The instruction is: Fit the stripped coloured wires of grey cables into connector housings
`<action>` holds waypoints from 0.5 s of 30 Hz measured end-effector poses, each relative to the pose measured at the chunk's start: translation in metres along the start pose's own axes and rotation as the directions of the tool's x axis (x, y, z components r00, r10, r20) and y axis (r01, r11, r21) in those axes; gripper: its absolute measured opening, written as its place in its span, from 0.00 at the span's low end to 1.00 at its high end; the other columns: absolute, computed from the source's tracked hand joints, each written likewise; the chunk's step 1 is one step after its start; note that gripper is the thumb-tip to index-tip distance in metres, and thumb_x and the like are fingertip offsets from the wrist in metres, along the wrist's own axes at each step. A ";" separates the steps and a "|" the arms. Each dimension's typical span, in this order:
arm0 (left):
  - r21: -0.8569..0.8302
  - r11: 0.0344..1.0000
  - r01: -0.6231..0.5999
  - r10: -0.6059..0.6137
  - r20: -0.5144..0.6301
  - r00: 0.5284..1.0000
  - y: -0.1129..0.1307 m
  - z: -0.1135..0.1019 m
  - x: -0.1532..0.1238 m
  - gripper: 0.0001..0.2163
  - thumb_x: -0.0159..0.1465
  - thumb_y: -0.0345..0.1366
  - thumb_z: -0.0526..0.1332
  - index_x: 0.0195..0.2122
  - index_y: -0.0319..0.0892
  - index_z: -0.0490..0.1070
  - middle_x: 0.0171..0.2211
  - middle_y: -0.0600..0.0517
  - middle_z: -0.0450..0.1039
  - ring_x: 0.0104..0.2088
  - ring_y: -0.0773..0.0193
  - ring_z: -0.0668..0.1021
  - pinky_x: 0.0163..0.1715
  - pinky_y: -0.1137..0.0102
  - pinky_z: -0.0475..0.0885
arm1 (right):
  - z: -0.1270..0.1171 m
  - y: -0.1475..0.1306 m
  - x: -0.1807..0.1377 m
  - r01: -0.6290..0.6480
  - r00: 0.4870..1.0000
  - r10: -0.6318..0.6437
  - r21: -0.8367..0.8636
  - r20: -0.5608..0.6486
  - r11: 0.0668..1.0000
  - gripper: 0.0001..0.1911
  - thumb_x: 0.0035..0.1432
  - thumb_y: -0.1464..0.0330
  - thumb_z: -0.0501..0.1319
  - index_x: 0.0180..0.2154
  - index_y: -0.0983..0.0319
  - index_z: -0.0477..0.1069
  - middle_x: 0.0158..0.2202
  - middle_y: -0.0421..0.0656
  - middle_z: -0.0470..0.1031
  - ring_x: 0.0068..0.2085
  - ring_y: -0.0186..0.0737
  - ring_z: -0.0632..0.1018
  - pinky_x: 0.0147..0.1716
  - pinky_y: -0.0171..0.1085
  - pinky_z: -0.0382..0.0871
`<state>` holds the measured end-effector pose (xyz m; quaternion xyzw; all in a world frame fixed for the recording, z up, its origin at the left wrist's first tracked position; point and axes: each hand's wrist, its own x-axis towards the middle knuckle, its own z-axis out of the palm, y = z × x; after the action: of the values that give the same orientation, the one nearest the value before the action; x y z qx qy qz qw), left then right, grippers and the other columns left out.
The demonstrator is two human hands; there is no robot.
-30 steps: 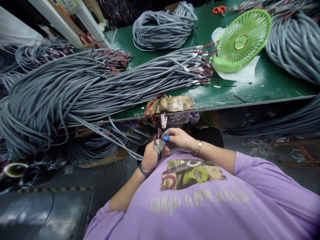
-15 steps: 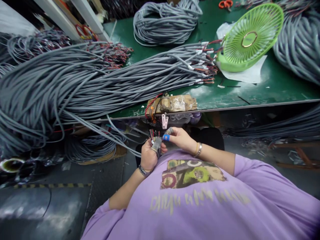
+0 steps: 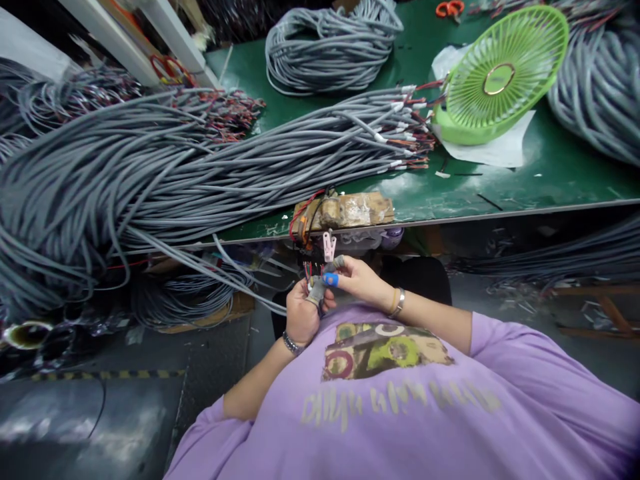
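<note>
My left hand (image 3: 304,311) is closed around the end of a grey cable (image 3: 267,305), its thumb wrapped in grey tape. Thin coloured wires (image 3: 309,269) stick up out of that fist. My right hand (image 3: 357,280) meets it from the right, thumb and forefinger pinched together at the wires; blue tape covers one finger and grey tape another. What exactly lies in the right pinch is too small to make out. Just above the hands, a pink clothespin (image 3: 329,245) hangs at the table edge below a wooden block (image 3: 357,209) with red and black leads.
A large bundle of grey cables (image 3: 240,167) with stripped ends lies across the green table (image 3: 560,180). Coiled cable (image 3: 330,50) sits behind it. A green fan (image 3: 505,77) stands at right, near more coils (image 3: 597,100). Orange-handled scissors (image 3: 450,9) lie at the back.
My left hand has shifted slightly right and up, closer to the right hand. The right fingers have moved a little left over the wires. The cables on the table stay put.
</note>
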<state>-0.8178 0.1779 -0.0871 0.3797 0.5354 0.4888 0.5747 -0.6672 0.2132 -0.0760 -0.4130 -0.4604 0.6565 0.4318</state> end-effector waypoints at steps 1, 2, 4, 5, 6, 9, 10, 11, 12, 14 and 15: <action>0.014 1.000 0.003 -0.003 0.010 1.000 -0.001 0.000 0.000 0.14 0.56 0.45 0.66 0.30 0.39 0.69 0.21 0.55 0.73 0.18 0.69 0.75 0.16 0.77 0.65 | 0.001 -0.001 0.000 -0.018 1.000 0.017 0.030 0.014 0.999 0.16 0.44 0.62 0.70 0.30 0.65 0.68 0.25 0.38 0.72 0.27 0.32 0.71 0.31 0.35 0.66; 0.028 1.000 0.006 -0.006 0.016 1.000 -0.002 0.000 -0.001 0.14 0.56 0.45 0.66 0.30 0.39 0.69 0.21 0.55 0.73 0.18 0.69 0.75 0.16 0.77 0.65 | 0.002 -0.002 0.000 -0.035 0.999 0.033 0.059 0.025 0.998 0.16 0.44 0.63 0.70 0.30 0.65 0.68 0.24 0.38 0.72 0.27 0.32 0.71 0.30 0.35 0.66; 0.045 0.999 0.010 -0.011 0.017 1.000 -0.003 0.001 -0.001 0.13 0.57 0.45 0.66 0.29 0.39 0.69 0.21 0.54 0.73 0.18 0.69 0.75 0.17 0.77 0.66 | 0.004 -0.003 0.000 -0.061 0.998 0.058 0.105 0.029 0.993 0.14 0.44 0.64 0.69 0.28 0.64 0.67 0.22 0.36 0.70 0.25 0.31 0.70 0.29 0.35 0.65; 0.043 0.999 0.011 -0.012 0.012 1.000 -0.003 0.002 -0.002 0.14 0.57 0.45 0.66 0.28 0.39 0.69 0.21 0.54 0.73 0.18 0.69 0.75 0.17 0.77 0.67 | 0.005 -0.002 -0.001 -0.067 0.998 0.065 0.121 0.021 0.990 0.13 0.44 0.64 0.68 0.27 0.64 0.67 0.21 0.36 0.69 0.24 0.30 0.69 0.28 0.34 0.65; 0.032 0.999 0.010 -0.010 0.005 1.000 -0.003 0.002 -0.002 0.14 0.57 0.45 0.65 0.28 0.39 0.70 0.21 0.54 0.73 0.18 0.69 0.75 0.18 0.77 0.67 | 0.005 -0.002 -0.001 -0.069 0.998 0.069 0.132 0.004 0.989 0.13 0.44 0.65 0.68 0.27 0.64 0.67 0.21 0.36 0.69 0.23 0.30 0.69 0.27 0.34 0.64; -0.025 1.000 0.002 -0.003 -0.024 1.000 -0.002 0.003 -0.003 0.14 0.56 0.46 0.66 0.27 0.39 0.70 0.21 0.54 0.73 0.19 0.69 0.76 0.18 0.76 0.68 | 0.005 0.002 -0.001 -0.072 0.993 0.084 0.134 -0.087 0.988 0.11 0.43 0.66 0.67 0.26 0.64 0.68 0.22 0.36 0.69 0.23 0.28 0.67 0.24 0.32 0.61; -0.038 0.999 0.002 -0.003 -0.031 1.000 -0.002 0.003 -0.003 0.14 0.56 0.46 0.66 0.27 0.38 0.70 0.21 0.54 0.73 0.19 0.69 0.75 0.18 0.77 0.68 | 0.005 0.003 -0.001 -0.078 0.989 0.093 0.127 -0.118 0.989 0.10 0.43 0.66 0.67 0.26 0.64 0.68 0.23 0.36 0.69 0.23 0.28 0.66 0.23 0.31 0.60; -0.045 0.999 0.002 -0.004 -0.038 0.999 -0.002 0.003 -0.003 0.15 0.55 0.46 0.66 0.27 0.38 0.70 0.21 0.54 0.73 0.18 0.69 0.75 0.17 0.77 0.67 | 0.004 0.004 -0.001 -0.087 0.985 0.104 0.122 -0.139 0.989 0.10 0.43 0.66 0.66 0.26 0.64 0.69 0.23 0.36 0.69 0.23 0.28 0.65 0.22 0.31 0.59; -0.047 0.999 0.005 -0.007 -0.041 0.999 -0.003 0.003 -0.003 0.15 0.55 0.46 0.67 0.27 0.38 0.70 0.21 0.54 0.73 0.18 0.69 0.75 0.17 0.77 0.67 | 0.004 0.004 0.000 -0.098 0.983 0.115 0.121 -0.146 0.988 0.11 0.43 0.65 0.66 0.27 0.64 0.69 0.24 0.36 0.69 0.23 0.27 0.65 0.21 0.30 0.58; -0.040 0.999 0.010 -0.011 -0.043 0.999 -0.004 0.002 -0.003 0.15 0.55 0.47 0.67 0.27 0.38 0.69 0.21 0.54 0.73 0.18 0.69 0.75 0.17 0.77 0.66 | 0.004 0.003 -0.001 -0.114 0.984 0.129 0.125 -0.121 0.986 0.12 0.43 0.63 0.67 0.27 0.64 0.69 0.23 0.36 0.69 0.22 0.27 0.64 0.21 0.30 0.58; -0.034 0.999 0.015 -0.016 -0.041 0.999 -0.005 0.002 -0.003 0.15 0.55 0.47 0.67 0.27 0.39 0.69 0.21 0.54 0.73 0.18 0.69 0.75 0.17 0.77 0.67 | 0.005 0.002 -0.001 -0.118 0.987 0.131 0.128 -0.095 0.985 0.14 0.43 0.62 0.67 0.28 0.64 0.68 0.23 0.36 0.69 0.22 0.27 0.65 0.21 0.30 0.59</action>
<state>-0.8151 0.1745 -0.0909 0.3557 0.5416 0.5011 0.5736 -0.6715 0.2107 -0.0763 -0.4469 -0.3697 0.6871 0.4375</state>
